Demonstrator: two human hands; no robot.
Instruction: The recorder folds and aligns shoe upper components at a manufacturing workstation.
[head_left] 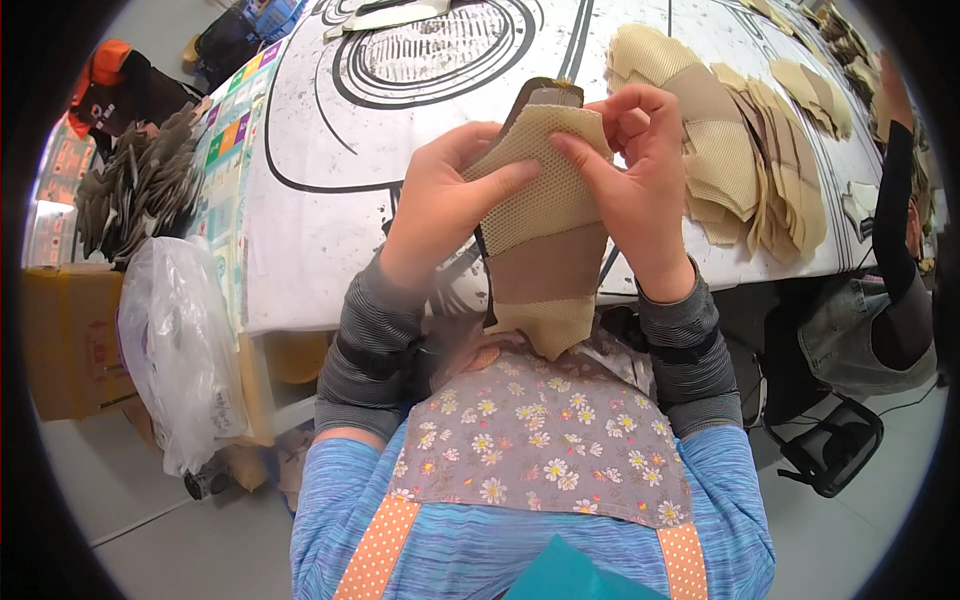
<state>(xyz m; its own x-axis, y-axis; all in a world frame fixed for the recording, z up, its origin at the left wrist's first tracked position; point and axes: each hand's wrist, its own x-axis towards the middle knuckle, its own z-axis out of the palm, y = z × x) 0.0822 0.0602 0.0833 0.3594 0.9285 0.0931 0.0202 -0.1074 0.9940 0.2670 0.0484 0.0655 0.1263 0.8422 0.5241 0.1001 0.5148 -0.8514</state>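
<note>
Both my hands hold up a beige mesh fabric piece (540, 210) with a brown band across it, above the near edge of the table. My left hand (440, 205) grips its left side, thumb lying on the mesh. At the upper right corner, my right hand (645, 190) pinches the edge with the thumb in front and fingers curled behind. A dark brown layer (537, 92) shows behind the mesh at the top and along its left side. The lower tip of the piece hangs in front of my flowered apron (540, 440).
Stacks of similar beige and brown pieces (755, 160) lie on the white, black-lined table (310, 240) to the right. A pile of dark pieces (140, 185), a cardboard box (75, 340) and a plastic bag (180, 350) are left. Other people (905, 210) sit at both sides.
</note>
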